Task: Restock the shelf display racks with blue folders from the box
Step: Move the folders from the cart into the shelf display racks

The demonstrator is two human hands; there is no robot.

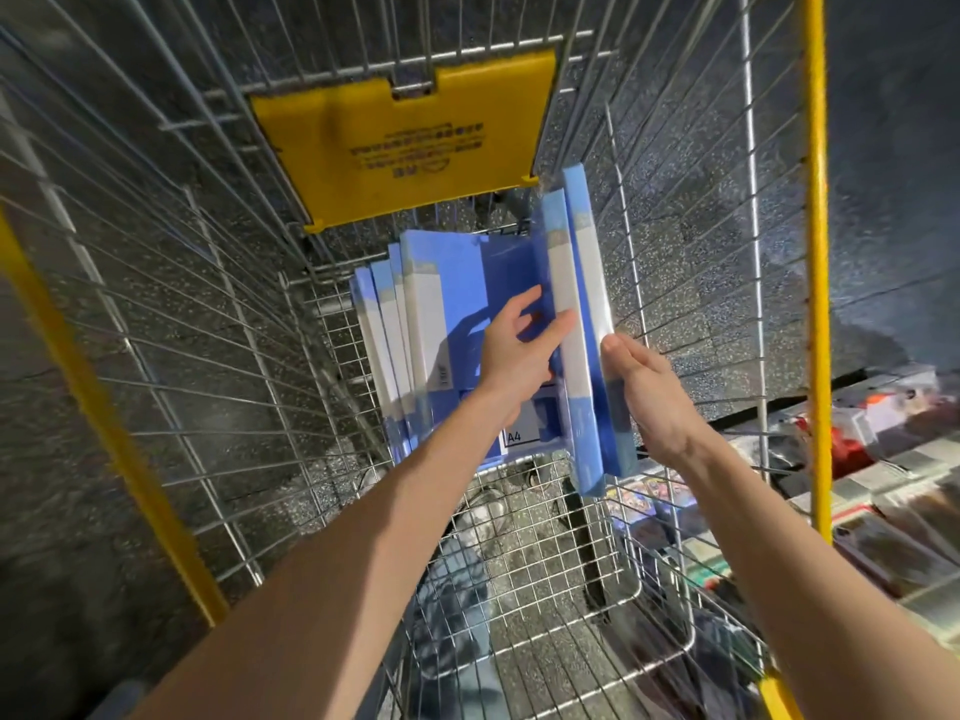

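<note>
Both hands were working inside a wire cart (270, 314). The left hand (519, 345) was open, thumb raised and fingers stretched out, with its fingertips (563, 324) pressing against the left side of a pair of blue folders (574, 283). The right hand (649, 392) lay against the opposite face of that pair, its thumb along the near edge. Its other fingers were hidden behind the folders, so it could not be told whether they were curled round them.

The pair stood on edge, tilted and raised above the others, close to the cart's right wall. Each had a glossy blue cover wrapped in clear film and a long white strip down its spine. Just left of the hands, a row of blue folders (415, 324) of the same kind stood upright, spines facing up, leaning together. Between the row and the pair lay a flat folder (524, 433) with a pale label reading "A4".

Beyond the folders a yellow flap (405, 132) with printed text hung on the cart's far end. A yellow rail (816, 252) ran along its right rim. Dark speckled floor (883, 148) showed through the wire, and blurred shelf goods (893, 491) lay to the right.
</note>
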